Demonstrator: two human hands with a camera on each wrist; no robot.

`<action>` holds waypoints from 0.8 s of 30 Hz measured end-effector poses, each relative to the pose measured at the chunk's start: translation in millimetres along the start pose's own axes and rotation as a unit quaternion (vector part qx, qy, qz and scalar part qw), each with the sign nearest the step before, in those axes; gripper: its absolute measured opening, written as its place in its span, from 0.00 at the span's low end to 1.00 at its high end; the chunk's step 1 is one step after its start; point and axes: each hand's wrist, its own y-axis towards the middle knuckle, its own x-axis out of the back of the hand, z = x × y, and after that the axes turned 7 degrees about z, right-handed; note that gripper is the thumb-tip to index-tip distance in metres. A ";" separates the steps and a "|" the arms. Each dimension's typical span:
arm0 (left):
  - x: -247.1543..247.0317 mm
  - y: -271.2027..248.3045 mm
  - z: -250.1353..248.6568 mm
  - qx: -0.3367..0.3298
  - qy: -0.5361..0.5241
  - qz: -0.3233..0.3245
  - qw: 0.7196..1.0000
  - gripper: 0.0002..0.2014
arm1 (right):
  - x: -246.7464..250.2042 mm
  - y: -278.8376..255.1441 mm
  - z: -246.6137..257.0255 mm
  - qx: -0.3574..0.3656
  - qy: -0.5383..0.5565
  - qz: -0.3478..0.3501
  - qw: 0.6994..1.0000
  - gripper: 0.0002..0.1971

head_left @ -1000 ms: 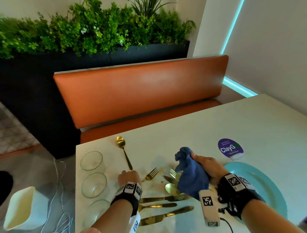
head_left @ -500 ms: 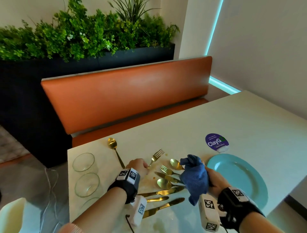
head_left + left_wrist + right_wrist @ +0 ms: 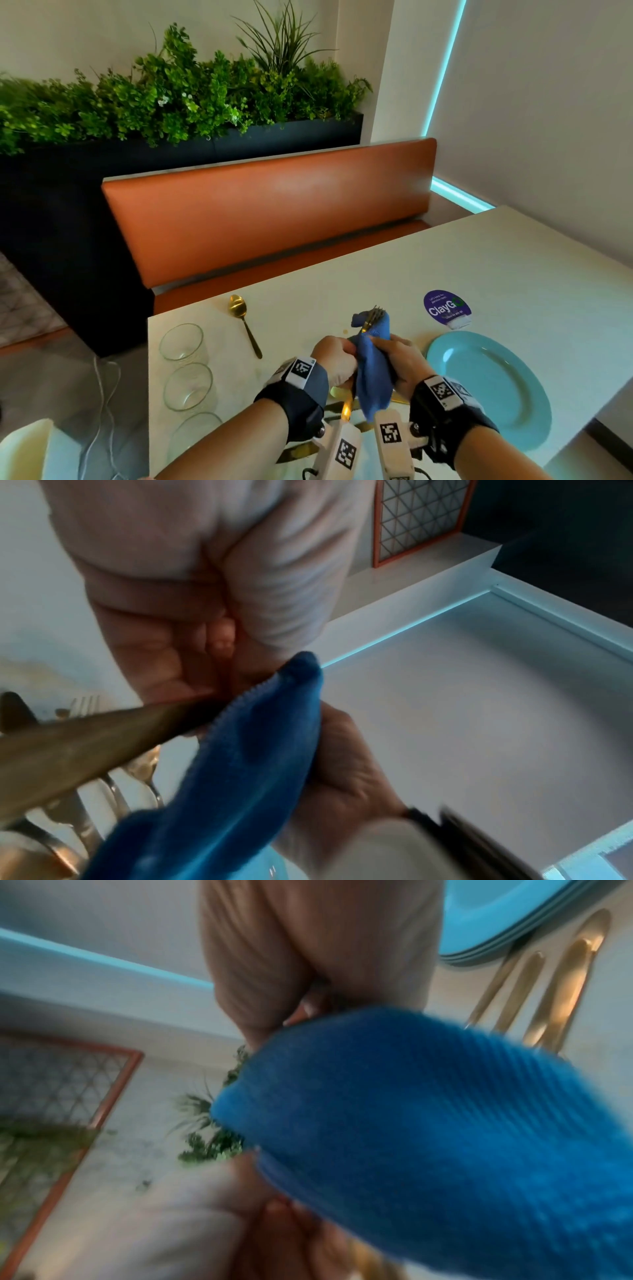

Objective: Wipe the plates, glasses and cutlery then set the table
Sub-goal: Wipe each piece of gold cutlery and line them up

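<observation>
My left hand [image 3: 337,358] grips the handle of a gold fork [image 3: 374,314], held above the white table [image 3: 496,274]. Its tines poke out of the top of a blue cloth [image 3: 373,363]. My right hand [image 3: 400,359] grips that cloth, wrapped round the fork's shaft. In the left wrist view the gold handle [image 3: 85,748] runs into the cloth [image 3: 240,764]. More gold cutlery [image 3: 565,974] lies on the table under my hands, mostly hidden. A teal plate [image 3: 496,394] sits to the right; the right wrist view shows stacked plate rims [image 3: 514,920]. Three glasses [image 3: 181,342] stand at the left edge.
A lone gold spoon [image 3: 241,310] lies near the table's far left corner. A purple sticker [image 3: 445,308] is on the table beyond the plate. An orange bench [image 3: 267,212] and a planter [image 3: 171,102] stand behind the table. A white chair [image 3: 30,448] sits at lower left.
My left hand picked a fork off the table and brought it to the right hand. The cloth now wraps the fork, both hands joined above the cutlery pile.
</observation>
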 end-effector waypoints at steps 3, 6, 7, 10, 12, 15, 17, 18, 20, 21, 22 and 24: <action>-1.2 -3.8 -3.6 -0.003 0.035 0.005 0.999 0.12 | -6.2 3.1 3.9 0.018 -0.066 -0.072 0.995 0.06; 2.1 -5.0 -7.8 0.005 0.036 0.014 0.999 0.15 | -6.1 6.3 11.2 0.043 -0.191 -0.129 0.972 0.10; 3.1 -6.8 -9.0 0.008 0.042 0.023 0.999 0.15 | -5.5 6.6 14.2 0.051 -0.244 -0.144 0.958 0.10; 4.5 -10.8 -10.1 0.005 0.081 0.053 0.995 0.15 | -1.7 8.9 21.4 0.060 -0.235 -0.139 0.960 0.10; 5.4 -12.3 -13.0 0.003 0.101 0.063 0.993 0.15 | 0.7 9.3 25.8 0.059 -0.205 -0.119 0.970 0.10; 4.9 -13.7 -17.2 0.001 0.117 0.076 0.990 0.15 | 6.1 5.2 36.2 0.079 -0.370 -0.107 0.920 0.10; 6.8 -14.6 -16.8 -0.002 0.128 0.076 0.989 0.14 | 9.2 2.8 45.1 0.096 -0.508 -0.102 0.850 0.12; 8.1 -15.8 -16.5 -0.001 0.126 0.074 0.989 0.12 | 10.1 2.5 50.6 0.118 -0.531 -0.108 0.832 0.13; 11.1 -14.5 -12.6 0.002 0.119 0.065 0.991 0.06 | 17.6 4.0 60.4 0.144 -0.502 -0.159 0.838 0.15; 13.9 -12.5 -10.3 0.001 0.118 0.043 0.992 0.05 | 24.0 6.3 64.4 0.143 -0.449 -0.188 0.861 0.17; 17.6 -11.2 -8.8 -0.003 0.110 0.007 0.994 0.06 | 29.9 6.9 66.4 0.130 -0.368 -0.202 0.898 0.18; 23.3 -5.1 -7.1 -0.017 0.057 -0.063 0.996 0.07 | 39.3 5.8 60.2 0.062 -0.149 -0.141 0.977 0.22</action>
